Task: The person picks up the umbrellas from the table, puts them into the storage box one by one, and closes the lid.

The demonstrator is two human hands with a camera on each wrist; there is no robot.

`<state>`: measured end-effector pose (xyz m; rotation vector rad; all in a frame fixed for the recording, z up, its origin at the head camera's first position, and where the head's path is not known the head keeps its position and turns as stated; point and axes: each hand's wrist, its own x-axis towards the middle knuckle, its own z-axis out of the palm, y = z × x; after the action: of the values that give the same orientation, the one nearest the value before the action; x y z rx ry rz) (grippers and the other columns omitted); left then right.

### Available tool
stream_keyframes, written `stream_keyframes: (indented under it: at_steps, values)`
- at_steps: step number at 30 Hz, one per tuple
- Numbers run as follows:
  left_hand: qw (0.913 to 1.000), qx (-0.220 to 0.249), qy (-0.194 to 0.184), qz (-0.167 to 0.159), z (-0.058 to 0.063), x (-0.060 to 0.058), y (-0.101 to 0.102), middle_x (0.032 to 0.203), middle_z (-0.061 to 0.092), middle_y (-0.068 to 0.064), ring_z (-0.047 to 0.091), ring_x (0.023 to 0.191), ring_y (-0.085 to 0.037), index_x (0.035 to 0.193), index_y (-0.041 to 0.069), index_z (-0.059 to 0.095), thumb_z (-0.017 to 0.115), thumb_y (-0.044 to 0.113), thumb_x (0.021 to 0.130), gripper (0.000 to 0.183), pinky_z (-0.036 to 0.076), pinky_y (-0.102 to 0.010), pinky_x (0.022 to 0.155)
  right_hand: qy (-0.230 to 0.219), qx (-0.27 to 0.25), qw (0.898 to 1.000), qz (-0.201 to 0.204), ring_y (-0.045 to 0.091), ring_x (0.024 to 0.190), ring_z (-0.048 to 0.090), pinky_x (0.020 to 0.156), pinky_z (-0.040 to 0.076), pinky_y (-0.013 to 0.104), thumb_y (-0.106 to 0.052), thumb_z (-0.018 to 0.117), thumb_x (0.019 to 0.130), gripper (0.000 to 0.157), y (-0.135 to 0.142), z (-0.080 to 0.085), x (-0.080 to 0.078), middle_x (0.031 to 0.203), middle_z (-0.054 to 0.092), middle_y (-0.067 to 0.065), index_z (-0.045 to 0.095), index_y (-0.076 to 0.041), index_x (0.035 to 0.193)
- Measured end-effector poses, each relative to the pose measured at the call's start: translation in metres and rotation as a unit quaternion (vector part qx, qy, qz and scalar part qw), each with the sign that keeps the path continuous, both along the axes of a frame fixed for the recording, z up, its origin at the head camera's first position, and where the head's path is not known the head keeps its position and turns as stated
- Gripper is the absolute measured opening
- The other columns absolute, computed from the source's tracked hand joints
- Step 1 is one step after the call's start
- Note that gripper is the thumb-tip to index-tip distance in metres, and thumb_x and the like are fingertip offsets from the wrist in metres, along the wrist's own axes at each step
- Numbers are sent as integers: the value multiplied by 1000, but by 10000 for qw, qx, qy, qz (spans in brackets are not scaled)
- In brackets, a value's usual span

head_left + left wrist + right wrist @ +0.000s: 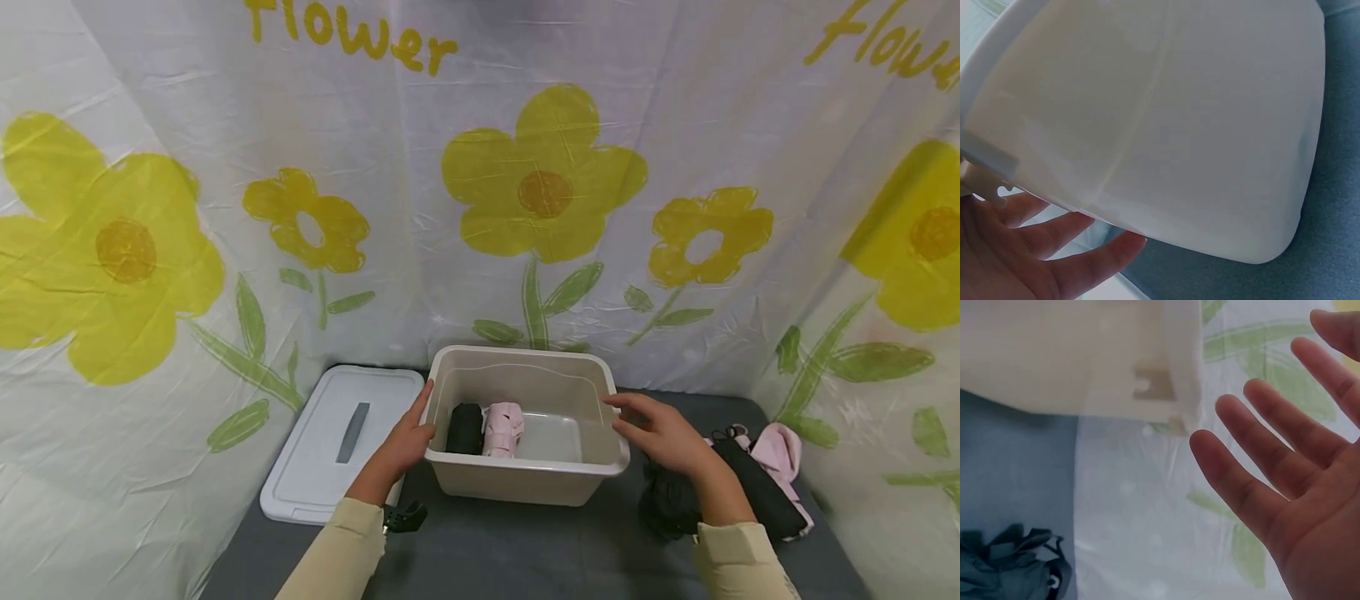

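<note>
The pale bin (517,485) stands upright on the grey worktop (487,550), its top uncovered; inside, towards its left, a black roll (465,429) and a pink roll (502,429) lie side by side on the floor of the bin. The left hand (401,448) rests against the bin's left side by the rim, fingers extended and spread; the right hand (663,433) is at the right rim, fingers apart and holding nothing, though whether a fingertip touches is hard to tell.

The bin looks like smooth, fairly stiff plastic, probably light with just 2 rolls inside; its walls may be slippery, so the rolled rim at its 2 short ends seems the best hold, fingers hooked beneath; the rolls look soft, best pinched around the middle so they stay wound; the dark bundle (667,500) at right looks floppier, likely needing a fuller grasp.
</note>
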<state>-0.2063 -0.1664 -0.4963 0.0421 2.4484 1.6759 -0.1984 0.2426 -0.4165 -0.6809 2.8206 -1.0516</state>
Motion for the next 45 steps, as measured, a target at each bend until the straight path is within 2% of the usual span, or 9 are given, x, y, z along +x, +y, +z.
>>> stream_keyframes:
  at_steps: [9, 16, 25, 36, 45]
  values:
    - [10000, 54, 32, -51, 1, -1, -1, 164, 10, -12, 16, 147, -37, 157, 31, 7, 37, 2, 89, 80, 24, -65, 109, -84, 16, 9996, -253, 33, 104, 65, 82, 54, 47, -27, 60, 95, 43, 14, -9, 5, 119, 65, 15, 56, -11, 135]
    - [10000, 47, -19, -65, 2, 1, -1, 164, 7, -9, 11, 149, -35, 157, 33, 6, 37, 4, 91, 78, 20, -64, 112, -248, 41, 9978, -608, 36, 107, 63, 81, 54, 49, -29, 59, 95, 43, 22, -22, 9, 128, 59, 19, 55, -12, 135]
    - [10000, 67, 13, -69, 3, 3, 0, 164, 7, -10, 13, 148, -36, 157, 32, 5, 37, 4, 91, 79, 23, -66, 110, -26, 168, 9964, -833, 41, 113, 57, 89, 49, 55, -27, 59, 95, 43, 29, -41, 12, 136, 53, 21, 56, -10, 134]
    - [10000, 25, 30, -69, 2, 1, 0, 164, 7, -9, 14, 148, -36, 157, 34, 4, 35, 3, 91, 79, 24, -66, 109, 45, 599, 9916, -1145, 46, 118, 53, 90, 43, 64, -30, 62, 93, 45, 39, -60, 14, 139, 49, 25, 58, -8, 133]
    - [9999, 66, 69, -114, 1, 1, 0, 164, 6, -10, 14, 148, -38, 157, 33, 4, 35, 3, 91, 79, 26, -67, 108, 17, 910, 9875, -1285, 49, 122, 49, 93, 40, 66, -26, 64, 91, 42, 44, -69, 17, 133, 55, 26, 61, -7, 128]
